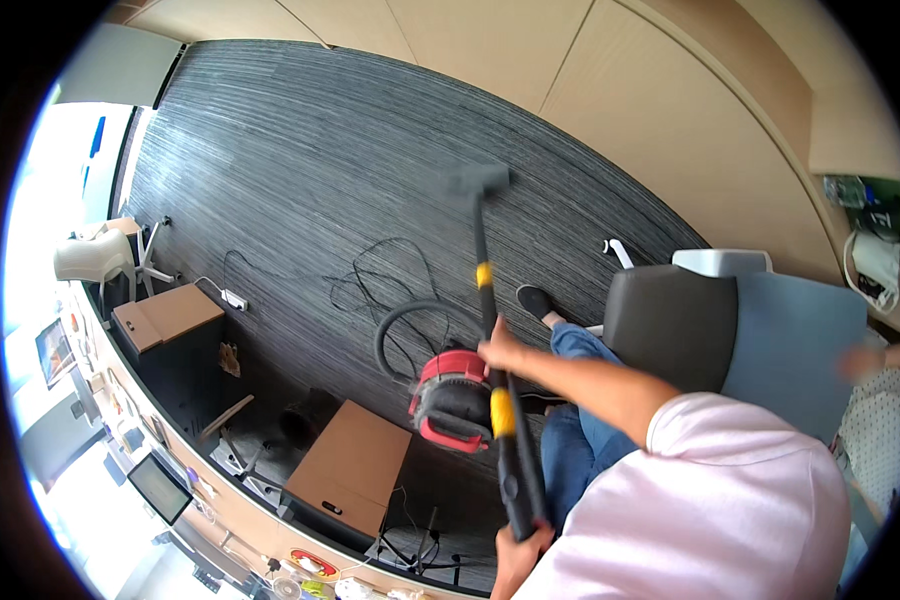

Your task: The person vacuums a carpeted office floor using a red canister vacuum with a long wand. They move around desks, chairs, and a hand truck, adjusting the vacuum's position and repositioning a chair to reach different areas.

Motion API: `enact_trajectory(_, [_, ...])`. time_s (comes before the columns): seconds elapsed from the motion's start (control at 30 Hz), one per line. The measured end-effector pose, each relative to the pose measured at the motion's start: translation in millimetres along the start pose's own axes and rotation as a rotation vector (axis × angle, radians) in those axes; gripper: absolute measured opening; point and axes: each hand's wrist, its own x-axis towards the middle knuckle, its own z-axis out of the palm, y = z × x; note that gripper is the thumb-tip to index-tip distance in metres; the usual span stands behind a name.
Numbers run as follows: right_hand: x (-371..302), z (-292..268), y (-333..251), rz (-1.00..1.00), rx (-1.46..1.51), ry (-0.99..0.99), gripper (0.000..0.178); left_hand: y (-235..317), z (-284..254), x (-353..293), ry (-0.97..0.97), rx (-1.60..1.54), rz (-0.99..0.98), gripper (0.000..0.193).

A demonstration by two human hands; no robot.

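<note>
Nearest, the left hand [522,553] has its fingers curled closed round the black handle end of a smooth, yellow-banded tubular wand [503,411]. Farther along, the right hand [504,350] wraps the shaft, just right of a rounded red-and-black vacuum canister [455,395]; the wand's far end meets a blurred, flat floor head [485,180] on streaky grey carpet [300,150].

Office; monitor [160,490]; low cabinet [351,462]; swivel chair [94,259]; carpet [300,150]

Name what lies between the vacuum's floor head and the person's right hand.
A black tube with a yellow band, as the head view shows.
</note>
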Motion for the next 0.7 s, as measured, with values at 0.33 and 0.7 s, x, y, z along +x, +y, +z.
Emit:
enact_trajectory(0.33, [-151.7, 15.2, 110.8, -0.092, 0.308, 0.084, 0.052, -199.8, -35.4, -42.0, -0.012, 0.315, 0.24, 0.042])
enact_trajectory(0.7, [-101.0, 46.3, 198.6, -0.068, 0.268, 0.125, 0.08, -242.4, -15.8, 18.8, 0.05, 0.459, 0.197, 0.028])
